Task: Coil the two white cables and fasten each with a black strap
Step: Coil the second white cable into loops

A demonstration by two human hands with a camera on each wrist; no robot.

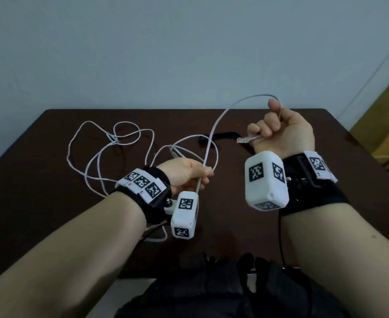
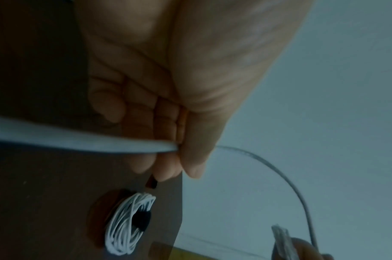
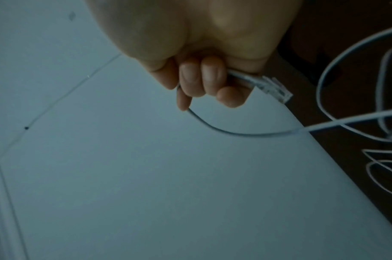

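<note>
While plug end is clenched in right hand at 2 o'clock, white cable is pinched by left hand; slack lies tangled on table at 10 o'clock. Snagging is risked if loops are pulled tight.

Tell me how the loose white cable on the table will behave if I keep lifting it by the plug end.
Probably floppy: the white cable arcs limply between the right hand and left hand. It looks thin and light. The loops on the table cross one another, so they may snag or drag together.
</note>
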